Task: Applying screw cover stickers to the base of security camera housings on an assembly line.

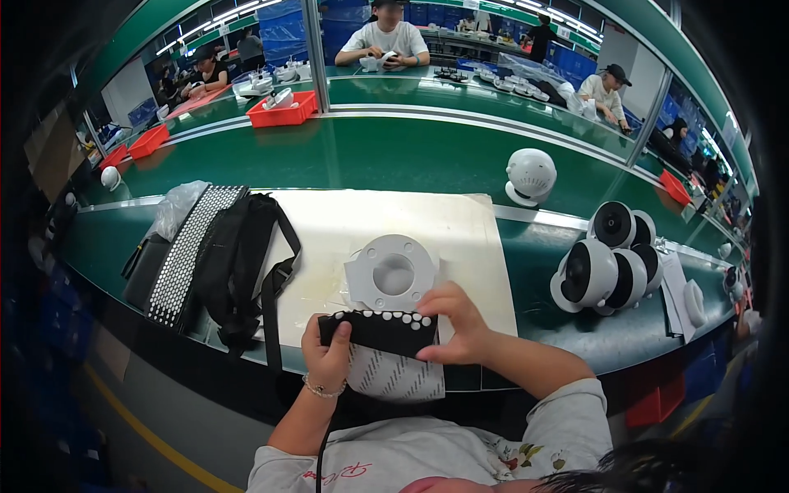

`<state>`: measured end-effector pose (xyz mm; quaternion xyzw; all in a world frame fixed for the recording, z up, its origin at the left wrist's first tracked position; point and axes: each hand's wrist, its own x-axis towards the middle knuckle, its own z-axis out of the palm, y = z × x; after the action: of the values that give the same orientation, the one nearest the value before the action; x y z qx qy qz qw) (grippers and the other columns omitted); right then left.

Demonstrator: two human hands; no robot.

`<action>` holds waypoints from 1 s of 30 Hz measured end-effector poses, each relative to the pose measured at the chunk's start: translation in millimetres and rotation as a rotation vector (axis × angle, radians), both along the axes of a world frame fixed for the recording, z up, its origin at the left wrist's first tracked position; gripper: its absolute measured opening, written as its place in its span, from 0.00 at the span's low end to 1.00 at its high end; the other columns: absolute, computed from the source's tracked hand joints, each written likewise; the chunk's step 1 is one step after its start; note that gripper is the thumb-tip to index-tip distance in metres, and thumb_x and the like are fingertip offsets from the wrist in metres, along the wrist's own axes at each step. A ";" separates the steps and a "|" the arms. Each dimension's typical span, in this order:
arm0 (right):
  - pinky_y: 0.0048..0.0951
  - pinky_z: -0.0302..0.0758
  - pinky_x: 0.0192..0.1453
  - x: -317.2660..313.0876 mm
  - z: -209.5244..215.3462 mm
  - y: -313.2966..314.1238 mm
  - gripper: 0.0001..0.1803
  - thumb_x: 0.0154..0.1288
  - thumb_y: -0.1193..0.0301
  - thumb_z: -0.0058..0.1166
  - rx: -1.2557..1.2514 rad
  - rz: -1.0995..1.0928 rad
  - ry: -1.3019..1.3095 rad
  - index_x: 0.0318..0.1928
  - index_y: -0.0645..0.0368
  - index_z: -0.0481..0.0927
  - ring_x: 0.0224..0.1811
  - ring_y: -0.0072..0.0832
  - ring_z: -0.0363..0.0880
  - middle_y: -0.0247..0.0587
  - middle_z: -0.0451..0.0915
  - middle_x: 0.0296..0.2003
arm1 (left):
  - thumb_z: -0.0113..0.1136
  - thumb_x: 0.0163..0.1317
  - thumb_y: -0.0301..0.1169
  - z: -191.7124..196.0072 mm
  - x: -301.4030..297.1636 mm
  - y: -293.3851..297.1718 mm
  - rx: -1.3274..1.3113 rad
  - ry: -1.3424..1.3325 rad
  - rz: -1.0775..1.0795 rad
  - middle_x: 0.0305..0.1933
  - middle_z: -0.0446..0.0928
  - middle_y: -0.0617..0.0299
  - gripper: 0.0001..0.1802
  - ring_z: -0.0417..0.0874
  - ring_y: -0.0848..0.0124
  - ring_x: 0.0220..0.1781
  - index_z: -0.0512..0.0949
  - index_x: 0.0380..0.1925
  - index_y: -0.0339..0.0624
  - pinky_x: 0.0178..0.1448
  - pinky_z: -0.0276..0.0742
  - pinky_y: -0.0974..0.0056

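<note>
My left hand (327, 355) is closed on the left end of a black sheet of white round pads (374, 333), thumb on its near face. At the other end, my right hand (460, 324) has its fingertip at the pads along the upper edge and its thumb at the lower corner. Whether a single pad is pinched there I cannot make out. Below the sheet hangs white printed backing paper (396, 376). Just beyond it lies a white ring-shaped plastic base (393, 275) with a round opening, on a pale board (468, 246).
Left of the board lie a larger black sheet with white pads (193, 255) and a black bag (238, 271) with straps. Several white camera units (593, 275) cluster at the right, and another white unit (530, 177) stands farther back. Beyond, a red bin (283, 111) and co-workers.
</note>
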<state>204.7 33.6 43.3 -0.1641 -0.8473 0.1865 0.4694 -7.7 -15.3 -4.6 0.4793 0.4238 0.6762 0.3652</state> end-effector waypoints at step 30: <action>0.20 0.66 0.44 -9.7 3.0 32.7 0.27 0.63 0.67 0.49 -0.839 -0.063 0.125 0.57 0.62 0.54 0.38 0.17 0.70 0.37 0.74 0.37 | 0.62 0.51 0.23 -3.8 -4.5 -5.5 -0.046 -0.154 -0.264 0.31 0.71 0.69 0.17 0.70 0.81 0.31 0.66 0.38 0.41 0.37 0.67 0.75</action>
<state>195.0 66.3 46.3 -0.3550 -0.6626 0.5102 0.4180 -12.3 -20.8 -8.4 0.4690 0.3435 0.6472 0.4932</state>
